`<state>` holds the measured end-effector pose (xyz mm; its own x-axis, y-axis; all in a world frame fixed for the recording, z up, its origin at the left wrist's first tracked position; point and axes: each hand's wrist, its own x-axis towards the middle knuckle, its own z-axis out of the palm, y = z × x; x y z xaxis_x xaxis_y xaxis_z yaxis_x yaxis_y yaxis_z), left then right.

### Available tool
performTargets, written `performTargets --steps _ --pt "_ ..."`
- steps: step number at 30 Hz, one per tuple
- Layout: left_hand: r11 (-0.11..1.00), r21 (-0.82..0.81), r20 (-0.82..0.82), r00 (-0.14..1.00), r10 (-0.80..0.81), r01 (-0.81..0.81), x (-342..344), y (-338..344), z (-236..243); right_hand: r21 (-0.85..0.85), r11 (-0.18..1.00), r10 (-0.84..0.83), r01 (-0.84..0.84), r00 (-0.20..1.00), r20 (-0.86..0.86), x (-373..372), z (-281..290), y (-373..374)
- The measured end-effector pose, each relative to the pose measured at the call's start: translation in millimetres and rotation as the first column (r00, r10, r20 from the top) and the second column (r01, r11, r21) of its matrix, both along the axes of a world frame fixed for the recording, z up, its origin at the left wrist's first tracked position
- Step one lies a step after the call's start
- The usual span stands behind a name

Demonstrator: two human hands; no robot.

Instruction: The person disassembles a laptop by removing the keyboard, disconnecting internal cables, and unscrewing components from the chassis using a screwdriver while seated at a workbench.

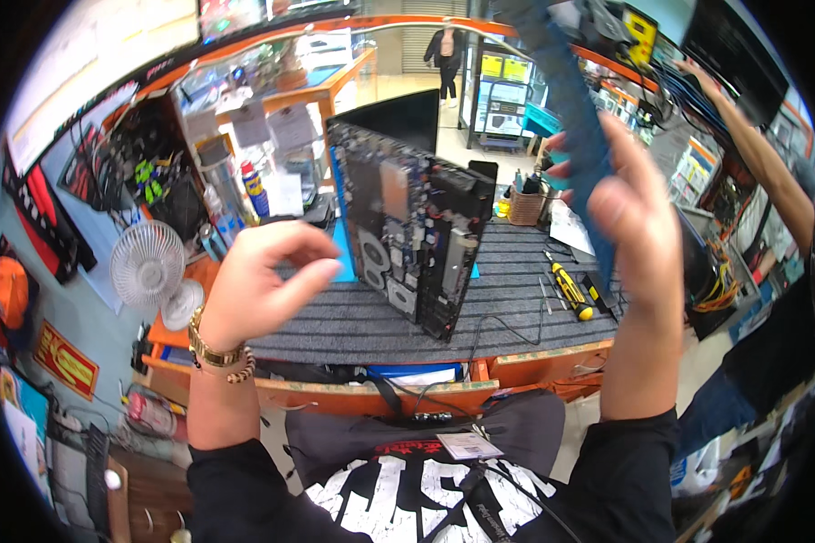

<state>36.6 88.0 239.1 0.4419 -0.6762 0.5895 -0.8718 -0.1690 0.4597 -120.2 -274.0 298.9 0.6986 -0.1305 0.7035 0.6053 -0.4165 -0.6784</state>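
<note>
A laptop (398,222) stands on its edges, partly unfolded, on the grey striped mat (534,249). Its inner boards, fans and hinge side are exposed. Just left of it is my left hand (272,276), with bent fingers and thumb apart and nothing between them. It looks close to the laptop's edge; touching I cannot tell. Raised at the right, my right hand (638,208) grips a long dark blue flat panel (566,100), tilted and seen almost edge-on. The panel's exact kind is unclear, and its upper end leaves the picture.
A yellow and black screwdriver (570,291) and thin tools lie right of the laptop. Behind are a tool basket (523,208) and a blue spray can (254,190). A white fan (149,262) stands left. Another person's arm (761,154) reaches in at right; a person (445,59) is far back.
</note>
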Motion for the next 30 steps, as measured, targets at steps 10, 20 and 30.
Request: performTargets --steps 10,20,30 --pt "0.881 -0.226 0.776 0.623 -0.096 0.416 -130 -89 38 -0.411 0.621 -0.707 0.668 0.703 0.075 127 131 -59" --pt "0.615 -0.675 0.681 0.664 0.309 0.407 -99 -80 10 -0.761 0.247 -0.838 0.599 0.527 0.143 235 169 -71" --pt "0.914 -0.243 0.591 0.797 -0.125 0.324 2 14 -10 -0.642 0.19 -0.835 0.743 0.466 0.293 236 164 14"
